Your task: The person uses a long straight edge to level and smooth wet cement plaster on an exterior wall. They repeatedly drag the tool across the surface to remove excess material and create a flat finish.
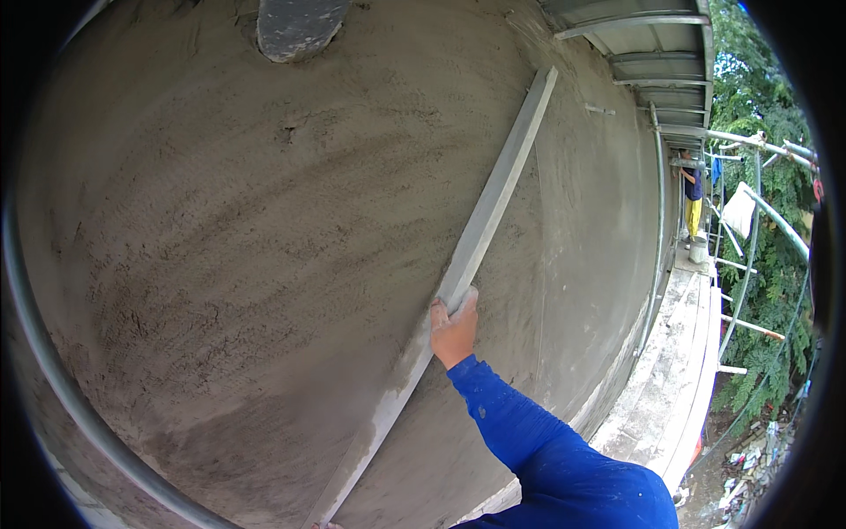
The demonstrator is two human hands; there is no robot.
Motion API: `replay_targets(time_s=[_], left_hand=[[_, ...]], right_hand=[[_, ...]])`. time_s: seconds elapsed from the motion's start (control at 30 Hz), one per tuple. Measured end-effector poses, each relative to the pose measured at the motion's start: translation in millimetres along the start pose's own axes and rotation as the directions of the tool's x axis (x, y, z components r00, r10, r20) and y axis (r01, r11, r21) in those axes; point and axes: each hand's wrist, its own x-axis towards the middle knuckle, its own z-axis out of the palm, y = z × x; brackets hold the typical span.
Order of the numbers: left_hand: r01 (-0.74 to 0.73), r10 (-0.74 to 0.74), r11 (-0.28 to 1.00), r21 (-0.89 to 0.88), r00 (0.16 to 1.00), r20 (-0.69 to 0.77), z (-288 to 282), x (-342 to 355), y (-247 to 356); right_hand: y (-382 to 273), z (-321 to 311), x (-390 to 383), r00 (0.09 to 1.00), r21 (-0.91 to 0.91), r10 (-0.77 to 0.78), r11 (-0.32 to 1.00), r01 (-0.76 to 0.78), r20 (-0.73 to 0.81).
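Diagonally across the grey plaster wall (238,229) lay a long, pale-grey straightedge (498,194), its upper end pointing toward the wall's top edge under the metal-framed roof (648,66), its lower end running down toward the wall's bottom edge. Right hand (454,328), blue sleeve behind it, was closed round the bar a little below mid-length, pinching it between thumb and fingers. Left hand (327,526) showed only as a sliver by the bar's low end; could not tell its grip. Smears of wet plaster on the bar's lower half. Wall surface rough and streaked left of the bar, smoother to the right. Grey round-ended object (301,28) overhead, kind unclear. Curved-looking metal pole (66,388) at left; upright pole (659,220) at right. Beyond that, a pale walkway (656,370) beside the wall, with a bucket (698,250) and a co-worker (693,189) near its far end.
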Motion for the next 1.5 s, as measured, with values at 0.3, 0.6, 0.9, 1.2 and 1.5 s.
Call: replay_targets(time_s=[0.3, 0.6, 0.9, 1.2, 1.5], left_hand=[[0.003, -0.004, 0.997, -0.078, 1.000, -0.011, -6, -2, -4], [0.103, -0.095, 0.991, -0.086, 0.991, 0.098, 2, -9, -36], [0.920, -0.747, 0.387, -0.061, 0.352, 0.564, 35, -85, -49], [0.721, -0.667, 0.689, 0.067, 0.595, 0.449, 1, -84, -58], [0.781, -0.763, 0.624, 0.036, 0.599, 0.242, -34, -97, -62]], right_hand=[[-5, 4, -19, 0.998, -0.128, -0.026, 0.992, 0.019, -0.048], [-3, -4, -19, 0.999, -0.141, 0.044, 0.989, -0.043, 0.003], [57, -98, 19, 0.993, -0.243, 0.025, 0.969, -0.052, -0.115], [95, -141, 84, 0.999, -0.249, -0.032, 0.968, 0.029, -0.005], [107, -189, 165, 0.990, -0.168, -0.131, 0.978, 0.120, -0.055]])
